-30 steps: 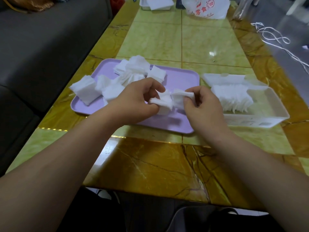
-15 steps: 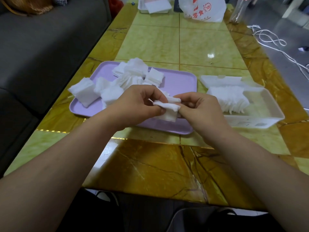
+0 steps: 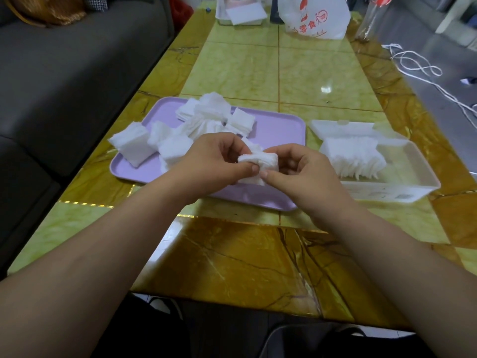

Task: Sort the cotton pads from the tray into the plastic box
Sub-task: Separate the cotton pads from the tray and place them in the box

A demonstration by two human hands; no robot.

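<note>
Now left hand (image 3: 211,161) and right hand (image 3: 296,174) both pinch cotton pad stack (image 3: 258,165) between them, above tray (image 3: 278,127).

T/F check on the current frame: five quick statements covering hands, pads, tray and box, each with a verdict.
1. The left hand and the right hand both pinch one small stack of pads over the tray. True.
2. The plastic box sits to the right of the tray. True.
3. The box is empty. False: a row of pads already stands in it.
4. The tray is green. False: it is purple.
5. No pads are left on the tray. False: several loose piles remain there.
</note>
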